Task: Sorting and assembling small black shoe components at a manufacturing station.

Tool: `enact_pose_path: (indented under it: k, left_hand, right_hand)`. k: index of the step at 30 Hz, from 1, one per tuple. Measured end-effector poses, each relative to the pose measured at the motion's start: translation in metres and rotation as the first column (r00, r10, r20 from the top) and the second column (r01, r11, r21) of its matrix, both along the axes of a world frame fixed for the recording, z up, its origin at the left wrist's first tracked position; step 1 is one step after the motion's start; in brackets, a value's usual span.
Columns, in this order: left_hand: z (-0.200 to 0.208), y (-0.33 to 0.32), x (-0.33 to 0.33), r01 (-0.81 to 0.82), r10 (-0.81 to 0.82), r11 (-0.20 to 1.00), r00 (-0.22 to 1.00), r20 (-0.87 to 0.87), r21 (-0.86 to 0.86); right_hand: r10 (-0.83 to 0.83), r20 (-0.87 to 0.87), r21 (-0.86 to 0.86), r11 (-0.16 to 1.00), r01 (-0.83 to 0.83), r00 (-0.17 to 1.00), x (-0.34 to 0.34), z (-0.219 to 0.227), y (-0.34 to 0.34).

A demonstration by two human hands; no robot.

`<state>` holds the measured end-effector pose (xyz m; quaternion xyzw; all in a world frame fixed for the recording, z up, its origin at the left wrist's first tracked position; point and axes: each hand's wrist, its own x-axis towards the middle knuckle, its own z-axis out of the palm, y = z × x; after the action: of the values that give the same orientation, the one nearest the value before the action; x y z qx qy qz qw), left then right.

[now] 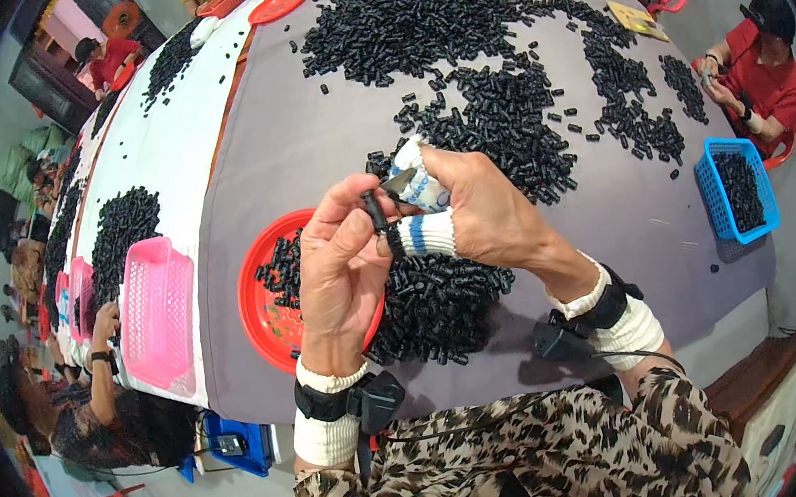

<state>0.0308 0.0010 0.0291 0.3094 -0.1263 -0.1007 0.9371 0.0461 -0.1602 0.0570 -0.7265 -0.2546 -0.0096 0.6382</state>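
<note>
My left hand (338, 279) pinches a small black cylindrical part (375, 210) upright between thumb and fingertips. In my right hand (495, 199) is a small knife, its short blade (399, 181) pointing at the top of that part. White knitted covers with blue marks (428, 236) wrap fingers of my right hand, and the knife's handle is hidden in the grip. Below my left hand sits a round red tray (266, 335) with more black parts in it. A heap of the same parts (448, 306) lies beside the tray, under my right hand.
Large piles of black parts (408, 24) spread over the grey tablecloth (255, 176). A blue basket (753, 232) stands at the right edge, a pink basket (158, 317) at the left. Several people work around the tables, including one in red (773, 78) at the right.
</note>
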Motion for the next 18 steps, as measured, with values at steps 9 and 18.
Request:
enact_pose_path:
  k: [9,18]
  left_hand:
    - [0.0021,0.0006,0.0005,-0.039,0.047,0.997,0.991,-0.123,0.072]
    - [-0.0002,0.0016,-0.002,0.027,-0.026,1.0,0.999,-0.043,0.011]
  right_hand:
    - [-0.036,0.07,-0.102,0.994,0.043,0.997,-0.0008,0.0024,-0.0019]
    - [-0.061,0.083,-0.076,0.995,0.067,0.995,-0.0011,0.0002,-0.0021]
